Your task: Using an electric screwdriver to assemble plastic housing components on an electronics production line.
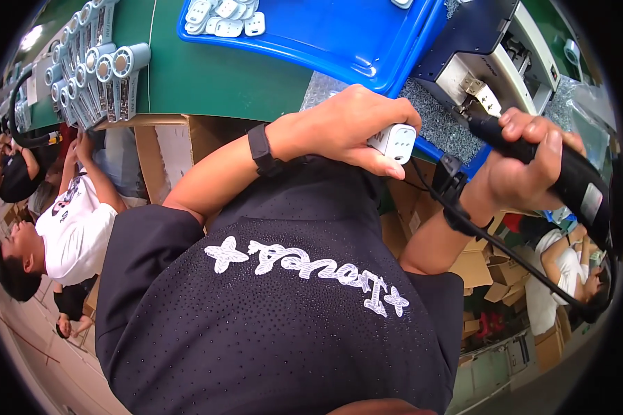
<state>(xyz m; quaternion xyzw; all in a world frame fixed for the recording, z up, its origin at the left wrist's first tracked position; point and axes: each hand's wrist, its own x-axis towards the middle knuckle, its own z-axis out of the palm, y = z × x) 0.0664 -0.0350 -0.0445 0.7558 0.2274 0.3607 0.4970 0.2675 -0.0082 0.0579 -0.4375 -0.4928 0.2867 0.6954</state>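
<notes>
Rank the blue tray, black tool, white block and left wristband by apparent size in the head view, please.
1. Blue tray, though the top edge cuts it off
2. Black tool, partly hidden by fingers
3. White block and left wristband: too alike to rank

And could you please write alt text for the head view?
The left hand holds a small white block while the right hand grips a black handheld tool. Beyond them are a blue tray holding white pieces and a green table.

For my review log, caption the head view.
Left hand holds a white plastic housing; right hand grips a black corded handheld tool; blue tray beyond.
</notes>
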